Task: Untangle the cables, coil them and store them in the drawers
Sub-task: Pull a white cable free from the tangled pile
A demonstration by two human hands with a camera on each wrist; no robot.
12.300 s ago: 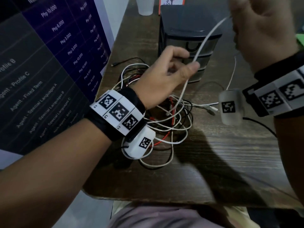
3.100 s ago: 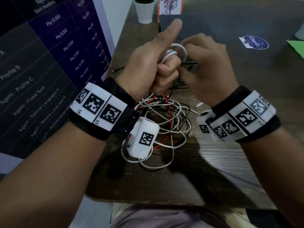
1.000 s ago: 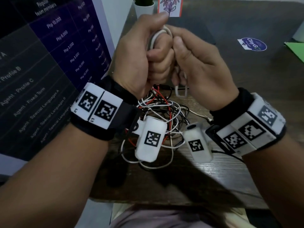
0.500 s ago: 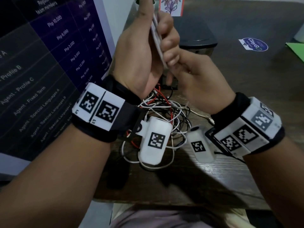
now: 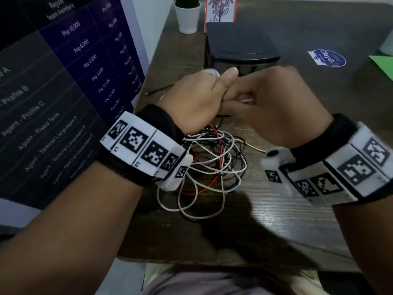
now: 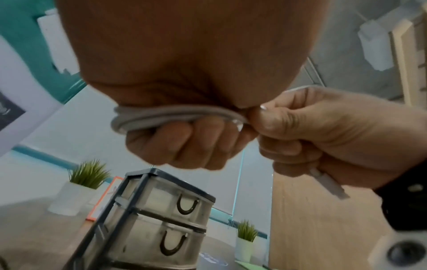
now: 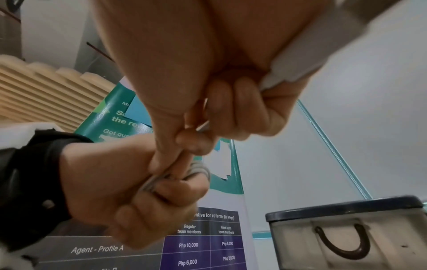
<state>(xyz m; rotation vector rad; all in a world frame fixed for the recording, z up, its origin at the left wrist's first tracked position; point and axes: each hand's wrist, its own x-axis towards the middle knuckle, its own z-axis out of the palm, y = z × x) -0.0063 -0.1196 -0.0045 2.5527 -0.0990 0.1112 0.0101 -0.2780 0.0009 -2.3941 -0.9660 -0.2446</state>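
My left hand [image 5: 197,96] is curled in a fist round a coiled white cable [image 5: 210,72], held just in front of the black drawer unit [image 5: 240,43]. In the left wrist view the coil [image 6: 161,117] lies across the palm under the curled fingers. My right hand [image 5: 274,107] meets the left and pinches the cable's end at the coil [image 6: 240,120]. A white plug [image 6: 328,184] sticks out below the right hand [image 6: 312,131]. A tangle of white, red and black cables [image 5: 212,167] lies on the wooden table [image 5: 276,220] beneath both wrists. The drawers [image 6: 161,219] are closed.
A large printed poster [image 5: 63,81] stands along the left table edge. A white plant pot [image 5: 188,15] and a flower card [image 5: 221,9] are behind the drawer unit. A round sticker [image 5: 327,57] and green paper [image 5: 382,64] lie at the right.
Both hands have come down from a raised position to just in front of the drawer unit. The coil now lies sideways in the left fist, and the right hand pinches its end.
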